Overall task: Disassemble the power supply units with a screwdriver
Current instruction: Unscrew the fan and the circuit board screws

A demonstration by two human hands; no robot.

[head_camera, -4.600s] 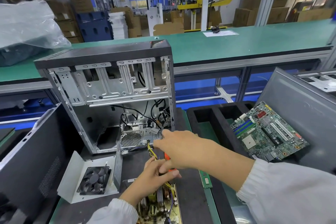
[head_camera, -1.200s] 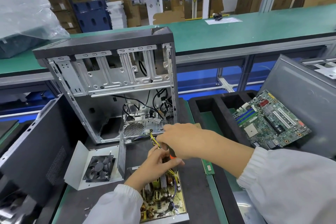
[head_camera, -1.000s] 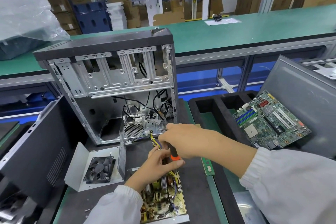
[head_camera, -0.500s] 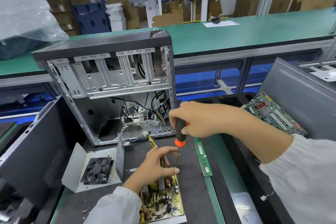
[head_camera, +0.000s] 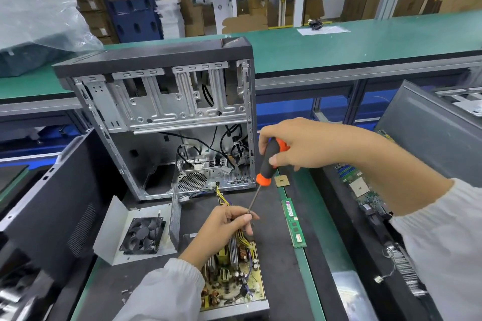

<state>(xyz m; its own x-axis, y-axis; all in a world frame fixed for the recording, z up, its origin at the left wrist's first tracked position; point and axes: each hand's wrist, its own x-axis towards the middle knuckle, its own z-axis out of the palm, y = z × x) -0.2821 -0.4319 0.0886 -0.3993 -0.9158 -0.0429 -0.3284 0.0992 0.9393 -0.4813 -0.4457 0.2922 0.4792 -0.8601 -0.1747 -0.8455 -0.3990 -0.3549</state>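
Bright, even overhead light; shadows soft. Wide-angle bending at edges, surface (head_camera: pixel 391 34) rim curved. Slight glare on plastic bag (head_camera: pixel 39 13). Background warehouse slightly soft; foreground sharp.

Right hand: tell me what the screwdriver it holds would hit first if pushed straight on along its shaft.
The right hand aims the screwdriver down-left. Its tip already sits at the left hand fingers, so those come first; just beyond lies the power supply board. Depth is unclear.
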